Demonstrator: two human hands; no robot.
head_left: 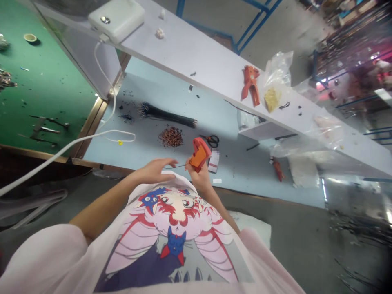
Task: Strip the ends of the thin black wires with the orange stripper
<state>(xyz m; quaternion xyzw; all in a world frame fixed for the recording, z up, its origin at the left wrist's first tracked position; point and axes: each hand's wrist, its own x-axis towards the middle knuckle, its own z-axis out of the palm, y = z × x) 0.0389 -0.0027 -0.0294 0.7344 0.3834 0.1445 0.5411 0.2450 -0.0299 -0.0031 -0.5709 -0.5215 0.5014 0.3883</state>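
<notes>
My right hand [197,174] is wrapped around a red and orange wire stripper [200,154] near the table's front edge. A thin dark wire [180,166] runs from the fingertips of this hand toward my left hand [154,170]. The left thumb and fingers are apart, with the wire's other end between them; no firm grip on it shows. Beyond the hands lies a heap of small copper-coloured pieces [170,136]. Behind that heap rests a long bundle of dark wires [168,115]. Black-handled scissors [212,141] and a phone [214,161] lie beside the stripper.
A raised white shelf [214,69] crosses behind the blue tabletop [245,171]. It carries a white power bank [118,20], a second red tool [251,85] and plastic bags [278,67]. A white cable [70,145] crosses the left side. Another red tool [277,168] lies at right.
</notes>
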